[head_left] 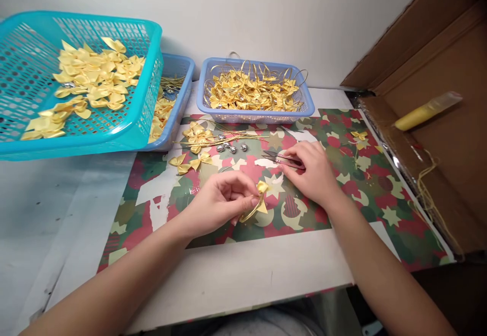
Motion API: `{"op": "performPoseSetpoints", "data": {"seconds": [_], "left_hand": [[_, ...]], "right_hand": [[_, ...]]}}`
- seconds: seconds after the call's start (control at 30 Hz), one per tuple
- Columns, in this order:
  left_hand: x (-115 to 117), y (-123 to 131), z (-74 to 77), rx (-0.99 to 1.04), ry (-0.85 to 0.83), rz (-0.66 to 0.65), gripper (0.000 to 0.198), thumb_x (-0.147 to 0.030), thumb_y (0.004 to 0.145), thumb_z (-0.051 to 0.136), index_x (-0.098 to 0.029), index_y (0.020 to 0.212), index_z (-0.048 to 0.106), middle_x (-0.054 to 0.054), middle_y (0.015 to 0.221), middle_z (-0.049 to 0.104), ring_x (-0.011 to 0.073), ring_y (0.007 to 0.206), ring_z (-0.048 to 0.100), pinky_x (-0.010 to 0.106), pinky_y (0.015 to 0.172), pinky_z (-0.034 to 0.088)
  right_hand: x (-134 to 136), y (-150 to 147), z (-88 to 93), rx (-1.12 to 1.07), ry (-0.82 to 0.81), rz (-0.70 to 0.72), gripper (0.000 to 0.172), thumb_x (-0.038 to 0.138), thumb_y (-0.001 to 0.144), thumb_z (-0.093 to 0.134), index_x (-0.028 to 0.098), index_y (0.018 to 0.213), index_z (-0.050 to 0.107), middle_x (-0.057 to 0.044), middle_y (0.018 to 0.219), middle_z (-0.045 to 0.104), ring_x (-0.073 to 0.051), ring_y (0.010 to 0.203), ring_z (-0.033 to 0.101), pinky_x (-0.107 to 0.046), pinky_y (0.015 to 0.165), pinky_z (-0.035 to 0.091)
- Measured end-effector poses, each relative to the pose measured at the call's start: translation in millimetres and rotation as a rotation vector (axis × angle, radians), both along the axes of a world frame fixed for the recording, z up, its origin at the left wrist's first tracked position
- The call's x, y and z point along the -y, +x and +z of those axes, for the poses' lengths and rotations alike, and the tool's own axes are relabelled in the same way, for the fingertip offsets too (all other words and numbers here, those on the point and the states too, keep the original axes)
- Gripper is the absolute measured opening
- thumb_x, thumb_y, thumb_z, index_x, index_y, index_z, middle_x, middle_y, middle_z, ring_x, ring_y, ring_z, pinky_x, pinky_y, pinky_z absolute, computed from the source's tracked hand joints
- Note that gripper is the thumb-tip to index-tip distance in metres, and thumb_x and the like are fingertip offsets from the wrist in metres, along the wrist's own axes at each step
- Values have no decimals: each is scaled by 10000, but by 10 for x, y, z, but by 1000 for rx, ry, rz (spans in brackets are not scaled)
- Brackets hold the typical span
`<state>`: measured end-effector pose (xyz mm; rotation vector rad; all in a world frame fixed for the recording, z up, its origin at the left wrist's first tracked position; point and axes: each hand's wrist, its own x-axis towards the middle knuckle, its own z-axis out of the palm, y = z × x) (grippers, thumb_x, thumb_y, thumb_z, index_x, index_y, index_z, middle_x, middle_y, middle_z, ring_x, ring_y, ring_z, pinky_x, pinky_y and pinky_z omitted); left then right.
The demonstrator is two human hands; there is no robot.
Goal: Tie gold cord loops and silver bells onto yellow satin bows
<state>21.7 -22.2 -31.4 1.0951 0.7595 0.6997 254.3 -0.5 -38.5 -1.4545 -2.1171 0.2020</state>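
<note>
Between the thumb and fingers of my left hand (224, 199) is a yellow ribbon bow (262, 188) with a gold cord looped from it. My right hand (310, 171) rests on the patterned sheet, its fingers around a pair of small dark thread snips (283, 160), whose blades point left. Several silver jingle bells (233, 149) lie just beyond my hands. Behind and beside them are loose gold cords (228, 139). A small pile of yellow bows (197, 135) sits to the left, with more loose bows (182, 164) in front of it.
A turquoise basket (148, 92) with yellow bows stands at the left, overlapping a blue basket (177, 123). Another blue basket (256, 118) at the back holds bows with gold loops. On the right are a cardboard box (429, 173), a yellow tube (422, 112) and yellow scraps (359, 135).
</note>
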Motion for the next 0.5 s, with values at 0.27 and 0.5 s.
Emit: {"op": "performPoseSetpoints", "data": {"seconds": [0.27,0.5], "left_hand": [[41,48,16,-17,-42,-43,269,-345,754,753,-153,941,765,-24,555,566,43,428,389,163,368,347],[18,54,-3,39,-72,10,478,-295,751,753,-206,1214,675,-31,618,548,51,475,400,165,408,379]], "right_hand": [[-77,69,-139,124,-152,-114,121,303,867,635,209,851,560,-70,941,616,-271,923,522,-429,824,434],[33,153,93,-183,-340,-118,99,309,911,561,215,914,531,-49,903,633,-198,805,609,-319,672,496]]}}
